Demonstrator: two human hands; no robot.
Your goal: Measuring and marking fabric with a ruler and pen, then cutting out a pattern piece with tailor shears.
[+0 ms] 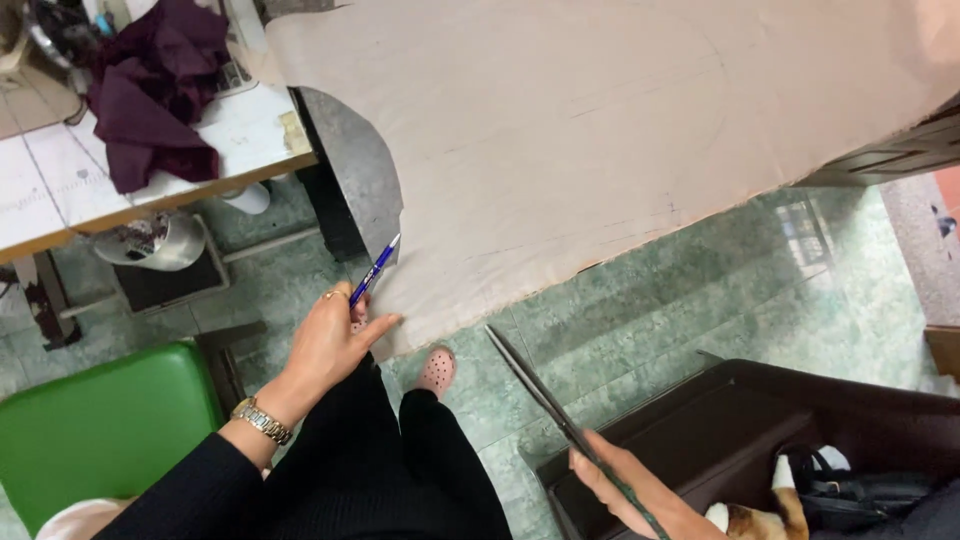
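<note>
While the left hand (325,345) pinches the cloth (600,130) edge at lower left, a pen (375,270) tucked in its grip, the right hand (625,490) clasps closed scissors (545,395) clear of it. Lines are marked; cutting appears not begun.

The sheet of fabric (600,130) lies on the tabletop (350,150) and hangs over its near edge. The left hand (335,340) is at the sheet's lower left corner, with a pen (375,270) in its grip. The right hand (625,485) is lower right, holding scissors (540,390) pointed toward the sheet. A stool (100,425) stands at the left, a second tabletop (60,180) behind it.
</note>
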